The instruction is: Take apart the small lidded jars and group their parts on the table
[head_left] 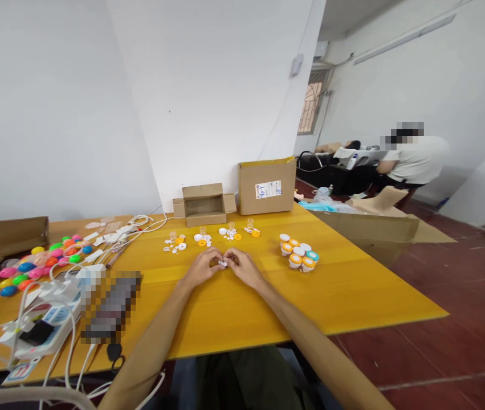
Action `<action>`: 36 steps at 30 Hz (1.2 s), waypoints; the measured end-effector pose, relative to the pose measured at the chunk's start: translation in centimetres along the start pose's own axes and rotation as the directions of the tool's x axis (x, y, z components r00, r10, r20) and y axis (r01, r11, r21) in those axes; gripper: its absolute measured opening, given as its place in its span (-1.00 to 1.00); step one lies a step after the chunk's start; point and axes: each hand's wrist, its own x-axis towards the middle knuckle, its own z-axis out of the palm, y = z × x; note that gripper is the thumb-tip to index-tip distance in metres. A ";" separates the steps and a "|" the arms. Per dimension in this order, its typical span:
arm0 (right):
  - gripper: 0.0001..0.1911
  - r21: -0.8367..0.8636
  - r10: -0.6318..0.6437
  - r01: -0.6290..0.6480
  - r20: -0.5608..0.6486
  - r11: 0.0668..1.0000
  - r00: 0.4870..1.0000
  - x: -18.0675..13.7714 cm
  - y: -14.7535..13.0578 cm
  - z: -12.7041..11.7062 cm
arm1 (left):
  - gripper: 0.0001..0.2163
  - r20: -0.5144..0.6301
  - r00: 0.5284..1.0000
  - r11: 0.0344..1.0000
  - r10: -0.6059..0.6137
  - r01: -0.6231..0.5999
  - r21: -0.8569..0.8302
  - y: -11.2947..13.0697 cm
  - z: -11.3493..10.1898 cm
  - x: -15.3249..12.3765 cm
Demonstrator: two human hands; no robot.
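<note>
My left hand (204, 266) and my right hand (239, 266) meet above the middle of the table, fingers pinched together. Between their fingertips is a small white plastic piece (223, 263); its exact kind is too small to make out. Just beyond the hands lie groups of small white parts (206, 237), with orange rings (179, 241), white round caps (182, 246) and clear little cups (231, 226). To the right of my right hand stands a cluster of small clear jars with orange, white and teal lids (296, 258).
An open small carton (205, 220) and a taller cardboard box (267, 199) stand at the table's back. Colourful plastic eggs (26, 266), a power strip (54, 324), cables and a blurred dark device (111, 307) occupy the left. A seated person (417, 159) is at the far right.
</note>
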 end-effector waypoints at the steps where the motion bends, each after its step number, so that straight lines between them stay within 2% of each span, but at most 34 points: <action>1: -0.94 0.012 0.000 0.000 0.000 1.000 1.000 0.0 0.0 0.0 | -0.94 0.002 1.000 1.000 0.005 -0.005 0.006 0.0 0.0 0.0; 11: -0.93 0.083 -0.007 0.008 -0.010 0.997 1.000 0.0 -0.4 0.0 | -0.93 0.000 1.000 1.000 0.006 -0.006 0.026 -0.2 0.0 0.0; 24: -0.86 -0.099 -0.034 0.031 -0.028 0.995 0.999 0.0 -0.4 -0.1 | -0.93 -0.041 0.999 0.999 -0.036 0.035 -0.027 0.3 0.0 0.1; 31: -0.88 -0.250 -0.071 0.045 -0.098 0.967 0.993 -0.2 -0.4 -0.6 | -0.85 -0.052 0.988 0.978 -0.149 0.155 0.138 0.7 -0.7 -0.2; 36: -0.88 -0.371 -0.135 0.102 -0.066 0.923 0.989 -0.4 -0.4 -0.7 | -0.89 -0.040 0.994 0.964 -0.104 0.111 0.243 1.1 -1.0 -0.4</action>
